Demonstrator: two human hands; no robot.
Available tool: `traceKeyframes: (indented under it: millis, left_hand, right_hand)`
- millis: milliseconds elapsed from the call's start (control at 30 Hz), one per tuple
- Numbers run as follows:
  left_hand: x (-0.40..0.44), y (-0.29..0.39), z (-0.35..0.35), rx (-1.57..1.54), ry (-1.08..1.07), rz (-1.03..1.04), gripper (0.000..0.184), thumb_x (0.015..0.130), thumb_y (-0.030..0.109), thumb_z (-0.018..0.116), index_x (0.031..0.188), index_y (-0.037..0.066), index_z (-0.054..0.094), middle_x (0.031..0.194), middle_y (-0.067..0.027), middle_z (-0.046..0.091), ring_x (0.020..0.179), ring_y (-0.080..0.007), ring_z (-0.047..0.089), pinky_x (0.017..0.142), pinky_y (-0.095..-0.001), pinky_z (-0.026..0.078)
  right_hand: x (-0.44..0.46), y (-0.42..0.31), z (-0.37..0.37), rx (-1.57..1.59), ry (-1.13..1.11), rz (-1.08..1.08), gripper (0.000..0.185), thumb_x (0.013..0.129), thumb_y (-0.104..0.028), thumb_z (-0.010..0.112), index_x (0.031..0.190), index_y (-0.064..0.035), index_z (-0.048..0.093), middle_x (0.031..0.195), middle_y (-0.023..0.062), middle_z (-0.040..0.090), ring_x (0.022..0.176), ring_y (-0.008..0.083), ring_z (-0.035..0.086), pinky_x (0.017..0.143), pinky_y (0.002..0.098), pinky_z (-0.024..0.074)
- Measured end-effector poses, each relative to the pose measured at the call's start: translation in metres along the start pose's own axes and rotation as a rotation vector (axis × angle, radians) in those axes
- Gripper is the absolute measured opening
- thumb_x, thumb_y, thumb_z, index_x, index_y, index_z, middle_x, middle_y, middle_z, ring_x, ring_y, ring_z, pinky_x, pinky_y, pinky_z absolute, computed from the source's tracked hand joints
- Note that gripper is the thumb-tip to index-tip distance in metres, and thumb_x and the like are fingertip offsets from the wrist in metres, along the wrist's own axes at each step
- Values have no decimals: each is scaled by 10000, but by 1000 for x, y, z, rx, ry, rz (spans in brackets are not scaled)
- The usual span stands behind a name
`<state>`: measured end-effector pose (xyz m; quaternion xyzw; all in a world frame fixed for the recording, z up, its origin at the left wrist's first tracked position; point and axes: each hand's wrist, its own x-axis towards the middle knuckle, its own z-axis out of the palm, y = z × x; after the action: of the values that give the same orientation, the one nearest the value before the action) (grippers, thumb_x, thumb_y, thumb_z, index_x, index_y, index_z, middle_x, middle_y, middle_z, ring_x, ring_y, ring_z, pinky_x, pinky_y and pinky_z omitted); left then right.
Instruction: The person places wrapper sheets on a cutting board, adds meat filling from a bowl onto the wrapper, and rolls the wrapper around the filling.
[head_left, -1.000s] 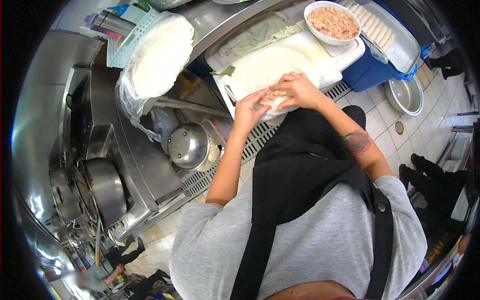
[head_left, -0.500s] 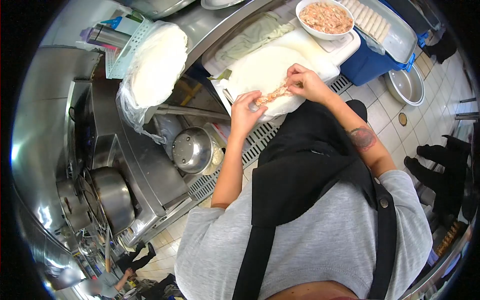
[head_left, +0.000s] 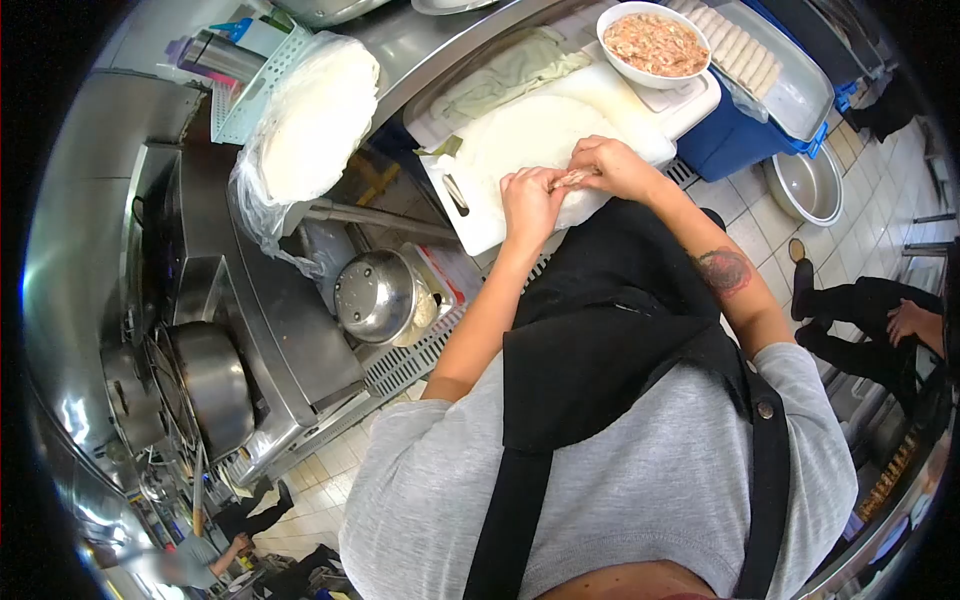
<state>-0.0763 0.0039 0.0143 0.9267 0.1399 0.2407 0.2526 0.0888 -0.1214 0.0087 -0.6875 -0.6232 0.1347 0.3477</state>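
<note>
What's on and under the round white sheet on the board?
On it: some pinkish-orange filling between the left hand and right hand, mostly hidden by fingers. Under it: the white plastic board, visible past the edge of the sheet; the covered area can't be seen.

A white plastic lid (head_left: pixel 697 104) at the upper centre of the frame carries a white cutting board (head_left: pixel 482 232), a crumpled pale green cloth (head_left: pixel 515 70) and a filled white bowl (head_left: pixel 638 73). A round white sheet (head_left: pixel 515 130) lies flat on the board.

2 hands, left (head_left: pixel 532 207) and right (head_left: pixel 612 172), pinch filling (head_left: pixel 574 179) over a wrapper (head_left: pixel 535 130) on the white board (head_left: pixel 476 226), near a bowl (head_left: pixel 655 46).
</note>
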Motion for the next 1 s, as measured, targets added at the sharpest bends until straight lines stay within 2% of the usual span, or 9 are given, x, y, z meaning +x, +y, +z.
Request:
traceKeyframes:
  millis: [133, 233, 367, 533, 633, 733, 833, 933, 1000]
  left_hand:
    - [-3, 0, 3, -5, 42, -5, 228, 720, 147, 807, 936, 83, 771, 921, -85, 744, 865, -260, 682, 843, -396, 453]
    - [-9, 10, -2, -58, 77, -19, 216, 734, 157, 808, 935, 88, 770, 964, -72, 747, 905, -244, 685, 877, -390, 429]
    - [-14, 11, 4, -58, 153, 76, 199, 745, 163, 808, 926, 94, 766, 997, -63, 749, 927, -223, 689, 875, -377, 423]
    - [-8, 10, 15, -65, 105, 2, 199, 732, 143, 813, 917, 93, 762, 971, -68, 749, 898, -217, 692, 887, -372, 418]
    - [0, 14, 14, -92, 110, -25, 215, 720, 133, 814, 922, 84, 762, 929, -80, 746, 892, -230, 692, 876, -381, 430]
    - [4, 15, 17, -133, 107, -26, 247, 713, 133, 813, 947, 73, 762, 905, -96, 742, 877, -257, 694, 844, -399, 466]
    - [8, 21, 17, -85, 52, -1, 287, 709, 141, 814, 981, 62, 762, 917, -114, 740, 848, -285, 698, 810, -408, 508]
    - [14, 18, 21, -65, -8, 7, 310, 708, 150, 816, 999, 56, 761, 940, -129, 740, 840, -301, 700, 801, -407, 529]
    - [17, 16, 26, -55, -43, 7, 323, 705, 154, 817, 1008, 56, 760, 955, -134, 739, 856, -306, 698, 808, -408, 533]
  right_hand:
    - [-3, -13, -18, 119, -72, 37, 385, 694, -135, 836, 1050, -35, 728, 1012, 101, 666, 951, 276, 639, 857, 373, 512]
    - [-9, -14, -19, 65, 26, -93, 351, 707, -104, 815, 1041, -33, 735, 1022, 96, 673, 949, 258, 647, 844, 368, 520]
    - [-9, 3, -17, 81, -12, -10, 352, 716, -116, 808, 1054, -49, 740, 1033, 102, 670, 922, 283, 653, 827, 375, 526]
    - [-7, 5, -19, 112, -40, 22, 371, 723, -88, 798, 1085, -48, 733, 1037, 104, 674, 919, 294, 657, 837, 368, 528]
    - [-12, -20, -28, 160, 45, 48, 324, 736, -101, 795, 1052, -50, 740, 1012, 104, 684, 922, 292, 661, 835, 365, 531]
    - [-12, -27, -29, 137, 156, 14, 287, 739, -72, 805, 1018, -33, 752, 1032, 105, 686, 903, 254, 669, 818, 332, 531]
    - [-17, -7, -18, 82, 193, 15, 240, 731, -126, 824, 940, -30, 756, 984, 97, 691, 876, 245, 674, 791, 337, 542]
    - [-20, -4, -14, 167, 195, 165, 149, 758, -72, 812, 883, -14, 754, 930, 72, 694, 856, 178, 674, 770, 309, 541]
    - [-22, 3, -12, 359, 217, 223, 111, 775, -48, 803, 861, -6, 746, 897, 56, 691, 829, 143, 667, 745, 294, 540]
